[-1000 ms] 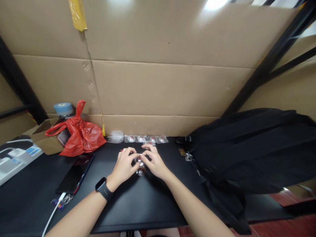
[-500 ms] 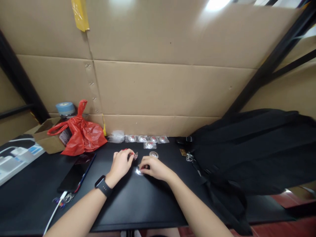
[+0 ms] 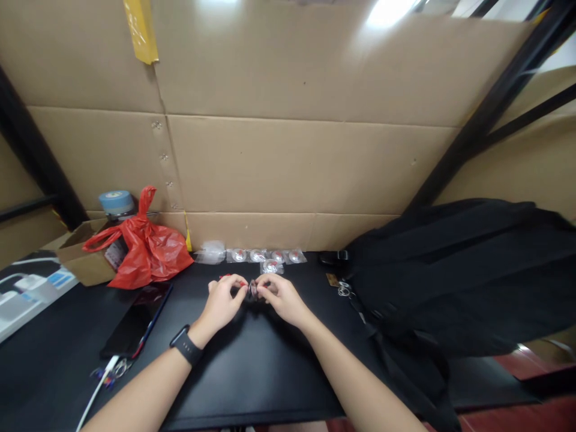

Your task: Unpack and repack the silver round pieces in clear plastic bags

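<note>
Over the black table point(image 3: 270, 372), my left hand point(image 3: 225, 302) pinches a small red piece between thumb and fingers. My right hand point(image 3: 279, 295) is closed on a round metal disc point(image 3: 252, 290), which is raised and tilted on edge between both hands. The fingertips of the two hands are close together. Behind them, several round discs in clear wrappers point(image 3: 258, 256) lie in a row, with one wrapped disc point(image 3: 272, 266) in front of it. A stack of clear plastic sleeves point(image 3: 211, 252) lies left of the row.
At left are a red plastic bag point(image 3: 150, 246), a cardboard box point(image 3: 85, 255), a phone point(image 3: 137, 321) with a white cable and a power strip point(image 3: 27, 303). A black backpack point(image 3: 459, 276) fills the right side. Cardboard panels point(image 3: 279, 168) stand behind the table.
My right hand has lifted the shiny disc from the table and brought it up beside my left fingertips. Another disc that lay behind my right hand no longer shows. The view has shifted slightly.
</note>
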`<state>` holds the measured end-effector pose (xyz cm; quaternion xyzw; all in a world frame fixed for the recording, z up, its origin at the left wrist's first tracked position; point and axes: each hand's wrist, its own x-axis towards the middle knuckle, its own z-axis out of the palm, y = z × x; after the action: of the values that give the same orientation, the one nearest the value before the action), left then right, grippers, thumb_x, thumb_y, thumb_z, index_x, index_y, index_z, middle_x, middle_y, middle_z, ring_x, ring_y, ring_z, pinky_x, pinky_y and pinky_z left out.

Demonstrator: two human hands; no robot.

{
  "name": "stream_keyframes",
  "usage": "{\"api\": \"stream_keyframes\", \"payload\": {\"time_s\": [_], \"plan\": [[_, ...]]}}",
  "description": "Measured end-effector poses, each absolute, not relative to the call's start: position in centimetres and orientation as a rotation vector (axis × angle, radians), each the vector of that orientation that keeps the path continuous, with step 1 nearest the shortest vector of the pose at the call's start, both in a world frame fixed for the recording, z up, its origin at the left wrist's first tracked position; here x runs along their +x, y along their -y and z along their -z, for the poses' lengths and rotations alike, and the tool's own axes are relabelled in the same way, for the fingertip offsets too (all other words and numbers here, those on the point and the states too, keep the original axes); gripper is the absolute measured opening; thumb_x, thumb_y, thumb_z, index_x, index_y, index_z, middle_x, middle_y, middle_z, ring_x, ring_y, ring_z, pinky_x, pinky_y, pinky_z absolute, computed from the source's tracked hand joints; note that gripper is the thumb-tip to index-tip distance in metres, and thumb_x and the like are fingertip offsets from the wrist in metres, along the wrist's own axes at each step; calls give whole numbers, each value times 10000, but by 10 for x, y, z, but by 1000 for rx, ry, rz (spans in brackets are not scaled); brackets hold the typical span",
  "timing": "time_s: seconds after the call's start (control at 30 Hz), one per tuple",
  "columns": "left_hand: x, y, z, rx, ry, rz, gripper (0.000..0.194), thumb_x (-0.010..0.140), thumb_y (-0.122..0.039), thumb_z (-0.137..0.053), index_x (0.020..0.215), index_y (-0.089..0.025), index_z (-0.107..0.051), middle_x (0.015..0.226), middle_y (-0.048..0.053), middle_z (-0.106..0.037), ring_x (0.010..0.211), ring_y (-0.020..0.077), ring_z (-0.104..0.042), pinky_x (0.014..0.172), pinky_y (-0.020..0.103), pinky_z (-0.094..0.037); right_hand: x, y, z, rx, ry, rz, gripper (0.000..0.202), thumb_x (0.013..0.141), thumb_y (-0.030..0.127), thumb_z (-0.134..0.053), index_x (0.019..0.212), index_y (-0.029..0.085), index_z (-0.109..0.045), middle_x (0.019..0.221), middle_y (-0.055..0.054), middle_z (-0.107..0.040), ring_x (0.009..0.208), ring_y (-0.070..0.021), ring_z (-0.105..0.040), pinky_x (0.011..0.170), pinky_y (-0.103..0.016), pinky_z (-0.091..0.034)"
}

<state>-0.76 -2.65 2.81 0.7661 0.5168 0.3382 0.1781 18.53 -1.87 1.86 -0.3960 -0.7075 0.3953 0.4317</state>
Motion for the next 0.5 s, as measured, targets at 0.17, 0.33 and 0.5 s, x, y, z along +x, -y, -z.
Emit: {"api": "stream_keyframes", "payload": {"time_s": [0.17, 0.33, 0.5], "plan": [[-4, 30, -31, 2217, -1400, -1047, 170, 916, -321, -516, 906, -231, -660, 975, 33, -737, 959, 220, -662, 905, 382, -406, 179, 21, -16, -944, 1455, -1313, 351, 802, 507, -687, 895, 189, -572, 1109, -74, -642, 725, -172, -726, 581, -271, -572], [-4, 30, -29, 2224, -1399, -1018, 177, 909, -332, -525, 911, -240, -675, 987, 32, -736, 1004, 230, -649, 926, 392, -411, 178, 24, -21, -900, 1305, -1461, 494, 755, 487, -749, 1136, 238, -555, 1049, -37, -649, 675, -156, -727, 620, -287, -599], [-5, 28, -29, 2277, -1374, -967, 203, 923, -368, -530, 911, -246, -692, 978, 31, -741, 994, 225, -645, 925, 394, -394, 178, 24, -20, -866, 1435, -1419, 445, 734, 472, -771, 1063, 215, -618, 1084, -42, -628, 723, -154, -722, 646, -283, -601]]}}
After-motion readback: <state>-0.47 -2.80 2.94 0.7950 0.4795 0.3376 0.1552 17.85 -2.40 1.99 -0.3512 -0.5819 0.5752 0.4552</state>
